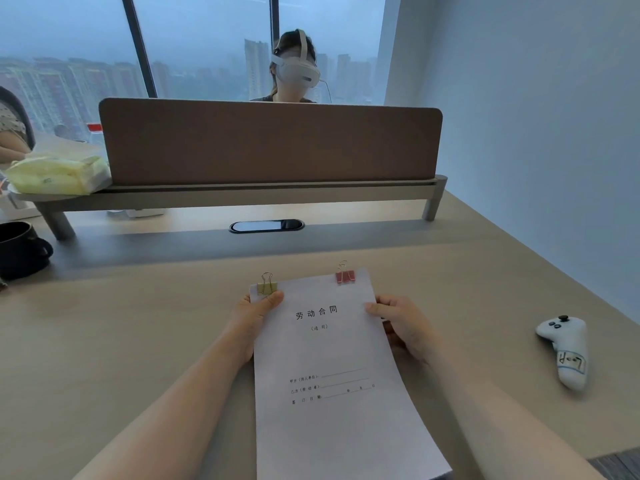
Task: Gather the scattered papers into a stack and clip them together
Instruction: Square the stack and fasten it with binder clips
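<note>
**The tabletop and what lies on it**

The tabletop (138, 323) is light beige wood. A white game controller (566, 351) lies on it at the right side. A dark mug (20, 249) stands at the far left edge. An oval cable port (266, 225) is set in the surface near the back. A low shelf (242, 195) on legs stands there, carrying a brown divider panel (270, 143) and a yellow-green packet (57, 174).

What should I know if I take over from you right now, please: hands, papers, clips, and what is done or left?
Left hand: grips the paper stack at its upper left edge, thumb just below the gold clip.
Right hand: grips the stack's upper right edge.
Stack: gathered, held over the desk; the red clip sits on its top right edge.
Done: stacking, both clips on.
Left: probably just set it down.
</note>
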### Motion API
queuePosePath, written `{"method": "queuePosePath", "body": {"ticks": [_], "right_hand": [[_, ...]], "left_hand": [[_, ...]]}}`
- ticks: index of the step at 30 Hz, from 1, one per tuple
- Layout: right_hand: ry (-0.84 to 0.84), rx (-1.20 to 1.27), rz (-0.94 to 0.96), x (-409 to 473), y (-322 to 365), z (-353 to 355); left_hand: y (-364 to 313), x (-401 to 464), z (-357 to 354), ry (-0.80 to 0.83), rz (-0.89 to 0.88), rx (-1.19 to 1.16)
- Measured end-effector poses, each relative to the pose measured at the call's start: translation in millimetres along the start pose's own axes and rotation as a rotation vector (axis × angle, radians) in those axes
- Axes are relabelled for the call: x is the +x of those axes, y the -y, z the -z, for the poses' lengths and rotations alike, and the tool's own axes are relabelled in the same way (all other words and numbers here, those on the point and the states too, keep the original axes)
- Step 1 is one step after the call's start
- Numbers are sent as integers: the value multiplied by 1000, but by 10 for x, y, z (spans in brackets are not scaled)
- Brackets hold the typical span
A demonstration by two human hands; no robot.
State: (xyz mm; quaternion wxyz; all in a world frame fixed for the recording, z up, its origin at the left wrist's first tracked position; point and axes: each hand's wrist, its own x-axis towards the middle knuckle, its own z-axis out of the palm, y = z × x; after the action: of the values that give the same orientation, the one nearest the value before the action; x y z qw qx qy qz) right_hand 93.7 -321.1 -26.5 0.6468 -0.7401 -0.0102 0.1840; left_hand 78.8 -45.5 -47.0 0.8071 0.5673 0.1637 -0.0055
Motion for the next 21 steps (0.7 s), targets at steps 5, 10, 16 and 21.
{"method": "queuePosePath", "body": {"ticks": [5,10,16,21], "right_hand": [[-66,7,47,-84,-45,-170],[-167,18,56,-95,-31,-390],[-307,70,114,10,-24,-623],[-384,111,140,91,142,-908]], "left_hand": [[-112,-107,70,-76,10,-17],[-146,-324,164,-47,42,4],[-120,-623,464,32,78,128],[-154,-770,685,15,74,223]]}}
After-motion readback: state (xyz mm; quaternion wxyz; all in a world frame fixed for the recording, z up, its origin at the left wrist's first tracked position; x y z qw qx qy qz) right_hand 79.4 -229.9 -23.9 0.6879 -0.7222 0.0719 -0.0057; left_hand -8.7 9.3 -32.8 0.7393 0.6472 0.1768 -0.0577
